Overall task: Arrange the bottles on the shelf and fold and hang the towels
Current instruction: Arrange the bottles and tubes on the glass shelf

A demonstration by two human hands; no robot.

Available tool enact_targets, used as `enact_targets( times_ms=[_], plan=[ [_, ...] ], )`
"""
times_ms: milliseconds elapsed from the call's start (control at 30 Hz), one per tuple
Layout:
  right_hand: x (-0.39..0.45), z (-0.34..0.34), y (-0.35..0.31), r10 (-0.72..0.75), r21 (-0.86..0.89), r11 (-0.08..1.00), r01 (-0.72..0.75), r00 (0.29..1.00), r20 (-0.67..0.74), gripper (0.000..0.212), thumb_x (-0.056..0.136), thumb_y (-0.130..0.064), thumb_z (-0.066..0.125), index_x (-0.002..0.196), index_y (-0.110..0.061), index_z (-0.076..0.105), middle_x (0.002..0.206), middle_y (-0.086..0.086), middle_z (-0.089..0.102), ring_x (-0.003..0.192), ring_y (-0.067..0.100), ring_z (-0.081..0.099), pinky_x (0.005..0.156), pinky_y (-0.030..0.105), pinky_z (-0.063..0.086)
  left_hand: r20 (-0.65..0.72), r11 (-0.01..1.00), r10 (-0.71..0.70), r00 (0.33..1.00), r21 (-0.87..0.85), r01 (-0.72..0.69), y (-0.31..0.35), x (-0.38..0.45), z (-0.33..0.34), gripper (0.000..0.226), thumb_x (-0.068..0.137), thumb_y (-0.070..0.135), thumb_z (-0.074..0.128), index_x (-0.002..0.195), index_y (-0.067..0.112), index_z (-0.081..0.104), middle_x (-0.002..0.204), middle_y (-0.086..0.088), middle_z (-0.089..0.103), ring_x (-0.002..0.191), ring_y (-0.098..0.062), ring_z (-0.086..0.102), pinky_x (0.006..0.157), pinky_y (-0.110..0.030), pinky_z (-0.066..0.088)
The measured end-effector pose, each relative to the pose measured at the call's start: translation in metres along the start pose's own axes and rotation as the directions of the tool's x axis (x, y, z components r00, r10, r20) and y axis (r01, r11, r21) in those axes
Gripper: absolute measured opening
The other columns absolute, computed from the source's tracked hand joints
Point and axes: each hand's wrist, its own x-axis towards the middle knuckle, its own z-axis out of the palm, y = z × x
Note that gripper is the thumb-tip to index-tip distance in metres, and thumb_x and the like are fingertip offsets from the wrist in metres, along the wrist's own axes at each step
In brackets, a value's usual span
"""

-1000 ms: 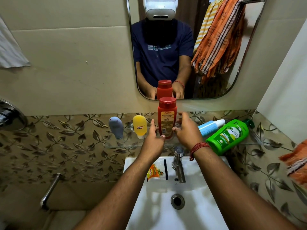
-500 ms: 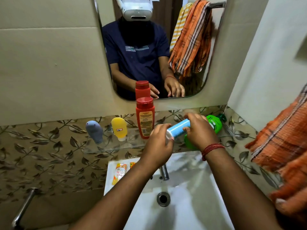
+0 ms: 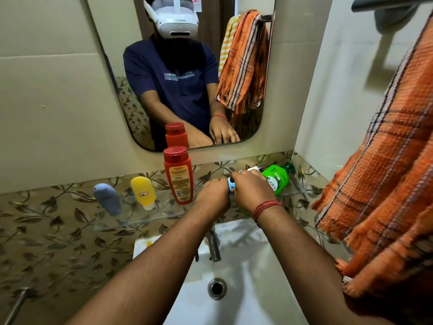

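The bottle step of the task is in hand. Both hands meet over the glass shelf (image 3: 131, 219), just right of the red bottle (image 3: 179, 175). The left hand (image 3: 212, 197) and the right hand (image 3: 249, 192) have their fingers curled around a small blue bottle (image 3: 230, 182); only a strip of its body and its white cap show between and behind the knuckles. I cannot tell if it already stands on the shelf or is held a little above it. The green bottle (image 3: 276, 178) lies tilted just behind the right hand, near the corner of the wall.

On the left part of the shelf the grey bottle (image 3: 107, 198) and the yellow bottle (image 3: 143, 192) stand apart from each other, and the red one is upright.

The next move, I think, needs the blue bottle set upright beside the red one, then the green one lifted up. The front edge of the shelf is close under the hands, with the sink (image 3: 234, 277) and tap (image 3: 214, 246) below, so a slip would drop a bottle there. Free room stays between red and green. The orange towel (image 3: 386, 172) hangs close on the right and is not folded yet.
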Motion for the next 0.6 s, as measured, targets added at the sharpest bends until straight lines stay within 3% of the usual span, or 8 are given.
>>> enact_targets(
  times_ms=[200,433,500,600],
  plan=[
    [0.0,0.01,0.014,0.006,0.068,0.998,0.0,0.997,-0.083,0.033,0.086,-0.02,0.061,0.119,-0.018,0.059,0.115,0.008,0.064,0.114,0.034,0.053,0.095,0.04,0.041,-0.107,0.996,-0.043,0.993,-0.085,0.034,-0.001,-0.013,0.002,0.053,0.087,0.004,0.06,0.137,0.011,0.046,0.124,-0.012,0.058,0.117,-0.03,0.054,0.092,-0.039,0.048],
    [-0.003,0.02,0.017,0.049,0.243,0.97,0.026,0.952,-0.301,0.026,0.086,-0.018,0.066,0.11,-0.012,0.057,0.102,0.011,0.065,0.1,0.034,0.056,0.084,0.042,0.045,-0.258,0.939,-0.145,0.955,-0.34,0.05,-0.003,-0.024,0.003,0.056,0.088,0.009,0.064,0.139,0.019,0.043,0.121,-0.006,0.054,0.111,-0.025,0.054,0.085,-0.04,0.052],
    [-0.003,0.024,0.015,0.121,0.383,0.924,0.007,0.943,-0.309,0.028,0.089,-0.02,0.065,0.113,-0.01,0.055,0.105,0.012,0.067,0.101,0.035,0.057,0.082,0.042,0.048,-0.278,0.907,-0.151,0.948,-0.42,0.022,-0.002,-0.027,0.002,0.052,0.09,0.01,0.061,0.138,0.02,0.043,0.121,-0.005,0.053,0.108,-0.024,0.055,0.081,-0.038,0.051],
    [-0.003,0.025,0.011,0.245,0.652,0.757,-0.04,0.943,-0.227,0.033,0.094,-0.025,0.063,0.121,-0.011,0.052,0.11,0.01,0.068,0.101,0.029,0.063,0.082,0.041,0.052,-0.316,0.84,-0.155,0.936,-0.541,-0.044,0.001,-0.033,0.001,0.049,0.091,0.013,0.064,0.135,0.022,0.045,0.124,-0.003,0.054,0.107,-0.021,0.057,0.086,-0.038,0.053]
  ],
)
